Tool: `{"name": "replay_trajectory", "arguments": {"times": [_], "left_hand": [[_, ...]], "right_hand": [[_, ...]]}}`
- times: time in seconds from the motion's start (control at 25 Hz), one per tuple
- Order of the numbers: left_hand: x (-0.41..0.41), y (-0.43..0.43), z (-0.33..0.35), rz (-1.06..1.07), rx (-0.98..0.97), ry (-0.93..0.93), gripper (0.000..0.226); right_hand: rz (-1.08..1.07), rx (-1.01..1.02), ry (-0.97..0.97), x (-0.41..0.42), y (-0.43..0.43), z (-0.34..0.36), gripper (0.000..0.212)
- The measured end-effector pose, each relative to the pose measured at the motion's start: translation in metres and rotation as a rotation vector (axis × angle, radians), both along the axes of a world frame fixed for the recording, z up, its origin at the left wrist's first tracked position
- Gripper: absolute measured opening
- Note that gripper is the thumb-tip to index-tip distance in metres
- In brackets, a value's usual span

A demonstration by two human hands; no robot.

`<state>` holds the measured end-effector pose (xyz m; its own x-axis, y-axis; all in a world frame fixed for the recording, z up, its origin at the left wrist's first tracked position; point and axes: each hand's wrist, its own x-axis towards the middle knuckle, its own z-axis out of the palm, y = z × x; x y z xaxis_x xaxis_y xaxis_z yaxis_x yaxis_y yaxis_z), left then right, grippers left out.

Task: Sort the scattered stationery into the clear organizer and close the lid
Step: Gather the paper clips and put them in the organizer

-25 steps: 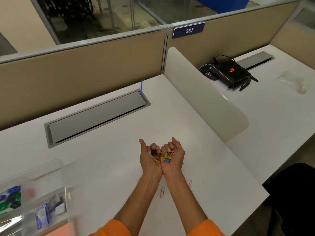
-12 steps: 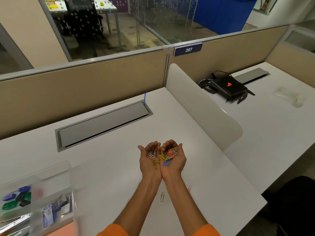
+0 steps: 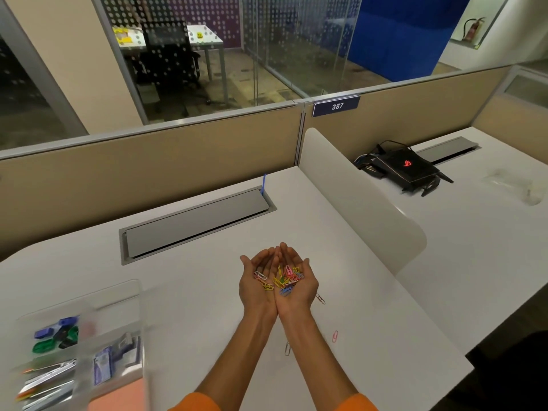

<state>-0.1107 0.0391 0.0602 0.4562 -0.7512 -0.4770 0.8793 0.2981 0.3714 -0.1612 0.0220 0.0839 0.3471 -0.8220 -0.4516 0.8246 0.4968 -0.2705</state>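
– Sleeves (image 3: 195,403) nearest, orange, at the bottom edge. What do they lie over?

– A white desk (image 3: 192,292). At its near left corner sits the clear organizer (image 3: 139,321), blurred and cut off by the edge of view, so I cannot tell its long axis. Blue, green and black binder clips (image 3: 56,336) fill one compartment.

– And loose things?

– Three stray paper clips: a grey one (image 3: 287,348) beside the right forearm and a pink one (image 3: 335,336) further right, both running near to far, and a third (image 3: 320,298) slanted just beside the right hand (image 3: 296,292).

– The hands?

– The left hand (image 3: 257,292) and the right are pressed side by side, palms up, fingers spread into a shallow bowl above mid-desk. Coloured paper clips (image 3: 286,278) lie in it, pointing every way, most on the right palm.

– Beyond them?

– A grey cable hatch (image 3: 195,221) running left to right, a white divider (image 3: 355,197), a black device (image 3: 406,169) on the next desk, tan partitions (image 3: 148,167) with a plate reading 387 (image 3: 336,106), then dotted glass (image 3: 267,40) and a room behind it.

– Any change?

– A second ago the fingers were curled over the clips; now they have opened out. The view has also tipped up, showing more room.
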Motion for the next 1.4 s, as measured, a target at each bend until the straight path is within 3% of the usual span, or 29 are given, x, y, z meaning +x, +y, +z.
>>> {"name": "replay_trajectory", "arguments": {"times": [0.4,0.8,1.12,1.4], "left_hand": [[0.01,0.029,0.03,0.105,0.003,-0.061,0.06],[0.091,0.096,0.035,0.29,0.009,-0.055,0.058],[0.182,0.176,0.019,0.488,0.12,0.034,0.052],[0.229,0.211,-0.011,0.494,0.272,0.139,0.049]], "right_hand": [[0.064,0.002,0.01,0.012,0.019,0.003,0.058],[0.28,0.011,0.06,0.098,0.077,0.01,0.059],[0.468,0.083,0.126,0.197,0.156,-0.009,0.056],[0.511,0.223,0.264,0.247,0.192,-0.025,0.047]]}}
